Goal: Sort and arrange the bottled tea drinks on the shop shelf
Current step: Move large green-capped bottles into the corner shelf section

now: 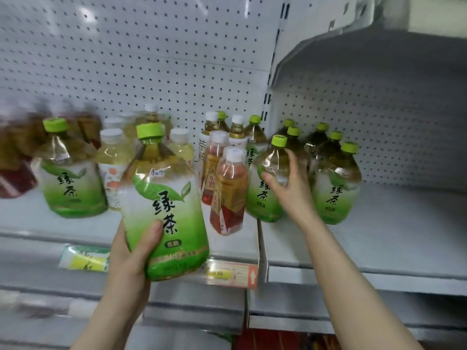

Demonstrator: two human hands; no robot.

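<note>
Closest in, the left hand [134, 251] grips the held green tea bottle [164, 205] low on its label, with the thumb across the front and the fingers wrapped behind. This large, green-capped bottle is off the shelf [379, 236], tilted slightly, in front of the shelf's front edge. Just right of the bottle's base a price tag [231, 274] sits on the shelf edge. A second tag [83, 260] (too blurred to read) sits left of the wrist.

Further in, the right hand [290, 183] is stretched over the edge and holds the front green tea bottle [260, 200] at its shoulder, thumb on the front and fingers curved round the right side. That bottle stands on the shelf just beside the seam between 2 shelf sections. Immediately left of it stand 2 slim red-label tea bottles [231, 193] with white caps, one behind the other.

Right of the hand stands the right green tea bottle [336, 183], with several green-capped bottles [321, 137] grouped behind it. On the left section, the left green tea bottle [70, 173] stands near the front, beside pale yellow bottles [113, 160] with white caps. Dark red bottles [15, 160] at the far left are blurred. A white pegboard [151, 59] backs the whole shelf.
</note>
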